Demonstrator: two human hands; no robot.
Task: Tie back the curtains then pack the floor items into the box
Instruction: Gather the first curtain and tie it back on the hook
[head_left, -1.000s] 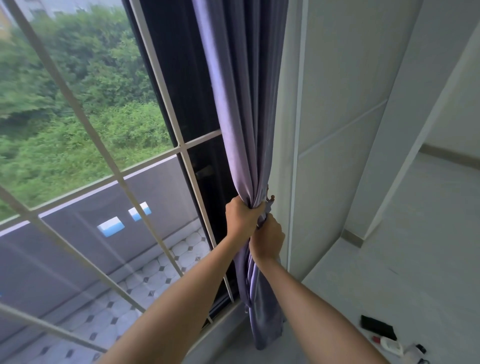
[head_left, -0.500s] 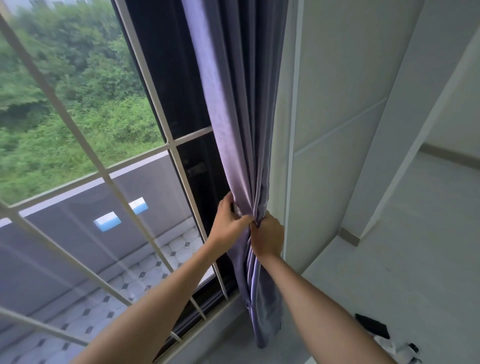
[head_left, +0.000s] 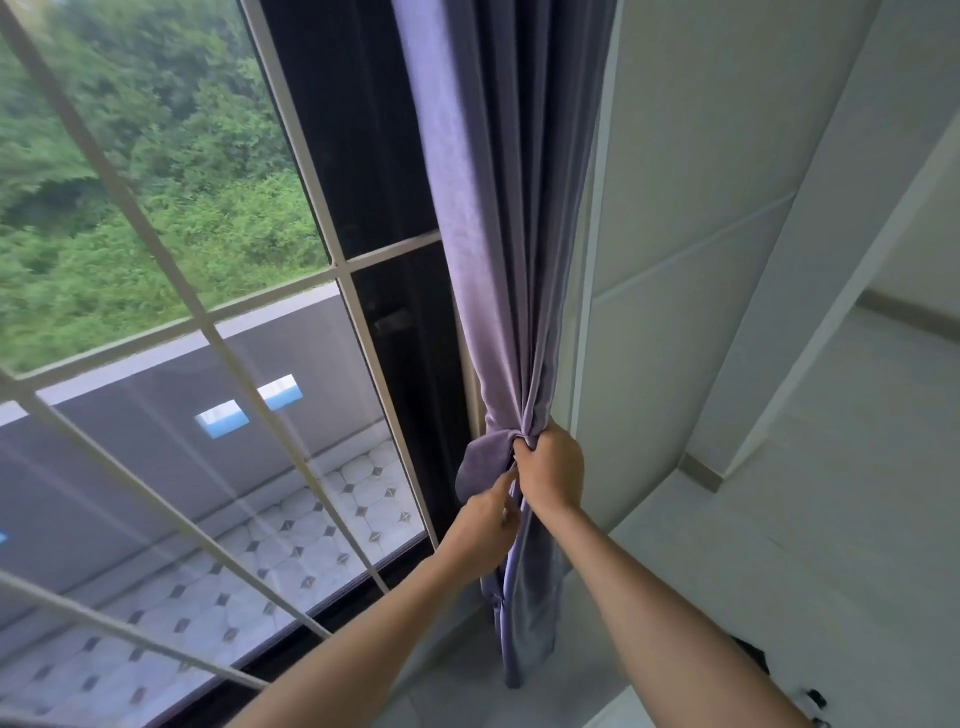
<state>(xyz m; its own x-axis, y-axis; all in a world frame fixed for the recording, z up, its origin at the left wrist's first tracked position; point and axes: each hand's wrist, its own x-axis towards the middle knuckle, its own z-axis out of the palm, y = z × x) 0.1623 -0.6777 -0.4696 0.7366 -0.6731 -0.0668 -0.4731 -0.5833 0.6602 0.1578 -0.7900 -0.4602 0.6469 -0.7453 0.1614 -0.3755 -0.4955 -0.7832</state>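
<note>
A purple curtain (head_left: 488, 218) hangs gathered against the window's right side, next to the white wall. My right hand (head_left: 551, 470) is clenched around the bunched fabric at waist height. A flap of purple cloth (head_left: 485, 460), maybe the tie-back band, sticks out to the left of that fist. My left hand (head_left: 485, 525) sits just below, its fingers pinching the fabric under the bunch. The curtain's tail (head_left: 524, 613) hangs down to the floor between my forearms.
A large window with white bars (head_left: 332, 260) fills the left side, with a tiled balcony and trees outside. White panelled wall (head_left: 675, 234) stands on the right. A dark item (head_left: 753, 657) lies on the pale floor at the lower right, partly hidden by my right arm.
My left hand has let go of the upper bunch and dropped below my right hand. A flap of cloth now sticks out at the left of the bunch.
</note>
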